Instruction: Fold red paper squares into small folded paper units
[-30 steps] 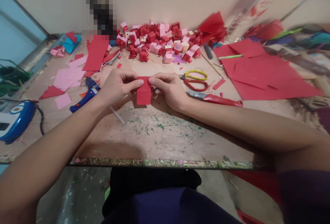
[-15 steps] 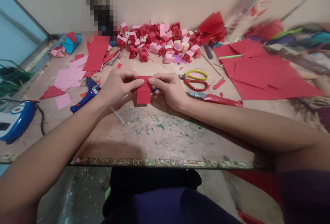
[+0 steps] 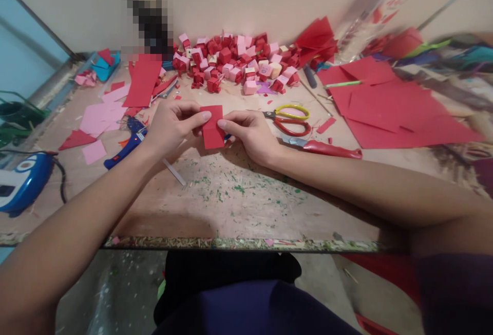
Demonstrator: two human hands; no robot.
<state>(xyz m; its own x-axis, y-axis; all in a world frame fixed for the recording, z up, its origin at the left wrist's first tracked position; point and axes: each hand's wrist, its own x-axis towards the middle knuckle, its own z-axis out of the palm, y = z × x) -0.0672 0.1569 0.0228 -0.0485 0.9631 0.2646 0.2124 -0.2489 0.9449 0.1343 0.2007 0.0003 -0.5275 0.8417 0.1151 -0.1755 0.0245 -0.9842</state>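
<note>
A small red foam piece point(image 3: 213, 128) is held upright between both hands above the middle of the worktable point(image 3: 231, 201). My left hand point(image 3: 173, 124) pinches its left edge with thumb and forefinger. On the other side, my right hand point(image 3: 250, 132) pinches its right edge. Both hands are closed on the piece. A blue glue gun point(image 3: 125, 146) lies just left of my left hand.
A heap of red and pink cubes point(image 3: 239, 62) lies at the back by the wall. Yellow-and-red scissors point(image 3: 290, 119) and a red-handled knife point(image 3: 323, 147) lie right of my hands. Large red sheets point(image 3: 389, 106) cover the right side, pink pieces point(image 3: 102, 116) the left. A blue device point(image 3: 21, 181) sits at the far left edge.
The red piece has been turned and lifted slightly, its top now higher and flatter toward the camera. Both hands have shifted a little toward the back of the table.
</note>
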